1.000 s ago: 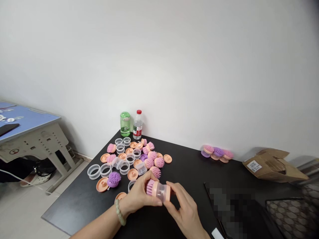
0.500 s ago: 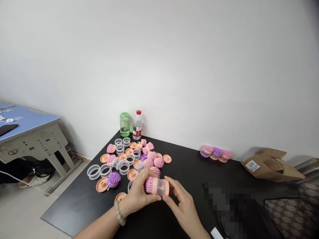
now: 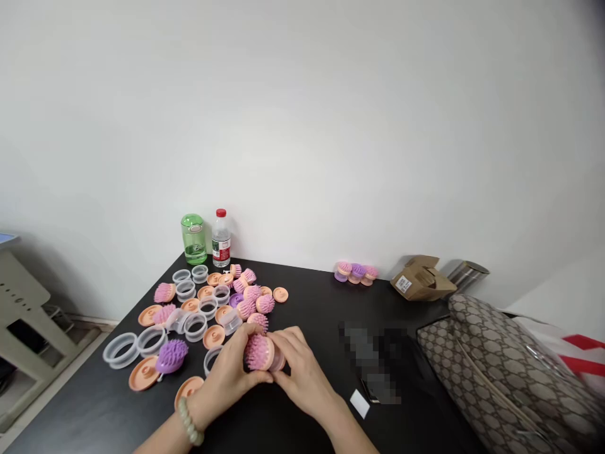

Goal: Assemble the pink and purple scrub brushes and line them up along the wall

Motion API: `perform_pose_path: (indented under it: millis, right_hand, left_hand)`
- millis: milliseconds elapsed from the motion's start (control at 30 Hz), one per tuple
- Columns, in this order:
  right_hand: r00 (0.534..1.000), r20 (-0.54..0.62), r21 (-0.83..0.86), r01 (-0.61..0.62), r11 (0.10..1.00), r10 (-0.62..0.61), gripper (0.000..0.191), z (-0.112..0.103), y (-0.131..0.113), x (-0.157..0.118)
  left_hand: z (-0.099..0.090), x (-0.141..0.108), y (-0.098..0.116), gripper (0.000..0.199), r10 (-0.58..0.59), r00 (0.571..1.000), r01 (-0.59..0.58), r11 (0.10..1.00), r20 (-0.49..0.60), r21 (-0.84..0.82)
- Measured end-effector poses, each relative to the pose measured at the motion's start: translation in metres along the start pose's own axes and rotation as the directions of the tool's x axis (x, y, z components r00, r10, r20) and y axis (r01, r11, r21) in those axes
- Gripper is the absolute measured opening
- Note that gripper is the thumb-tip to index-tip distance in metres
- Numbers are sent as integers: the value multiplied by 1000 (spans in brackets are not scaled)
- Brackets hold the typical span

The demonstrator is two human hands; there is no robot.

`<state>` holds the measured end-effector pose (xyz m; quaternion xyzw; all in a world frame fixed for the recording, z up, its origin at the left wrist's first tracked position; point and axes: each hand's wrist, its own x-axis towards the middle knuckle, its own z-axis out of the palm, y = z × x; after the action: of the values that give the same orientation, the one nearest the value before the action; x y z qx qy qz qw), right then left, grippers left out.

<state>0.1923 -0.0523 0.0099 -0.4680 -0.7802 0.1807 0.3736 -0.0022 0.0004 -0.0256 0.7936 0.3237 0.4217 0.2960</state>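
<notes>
Between my two hands is a scrubbing brush (image 3: 259,352) with pink bristles, a peach rim and a clear body. My left hand (image 3: 231,372), with a beaded bracelet at the wrist, is closed on its bristle end. Around the other end my right hand (image 3: 300,372) is closed, covering most of the clear body. Left of my hands lie loose brush parts: a purple bristle head (image 3: 172,356), pink bristle heads (image 3: 164,292), clear rings (image 3: 121,350) and peach discs (image 3: 144,374). Part of a clear ring (image 3: 212,358) shows beside my left hand.
Three assembled brushes (image 3: 356,272) stand by the wall. A green bottle (image 3: 193,239) and a red-capped water bottle (image 3: 221,239) are at the back left. To the right are a brown cardboard box (image 3: 423,280), a patterned bag (image 3: 501,372) and a white card (image 3: 360,403) on the black table (image 3: 312,309).
The view has turned right, bringing more of the bag into sight. The brush has been tilted, so its bristles face more toward me, and my right fingers now wrap over its clear body.
</notes>
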Motion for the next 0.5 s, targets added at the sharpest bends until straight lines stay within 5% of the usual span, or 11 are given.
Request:
perform_pose_path:
  millis: [100, 233, 500]
  right_hand:
    - [990, -96, -21, -104, 994, 101, 50, -2, 11, 6]
    - [915, -271, -73, -329, 942, 299, 36, -15, 56, 30]
    - [655, -482, -159, -719, 677, 582, 32, -56, 164, 87]
  left_hand:
    - [2, -1, 4, 70, 55, 998, -56, 996, -23, -74]
    - [0, -1, 11, 64, 60, 997, -63, 997, -50, -54]
    - [-4, -3, 18, 60, 143, 990, -141, 977, 1, 162]
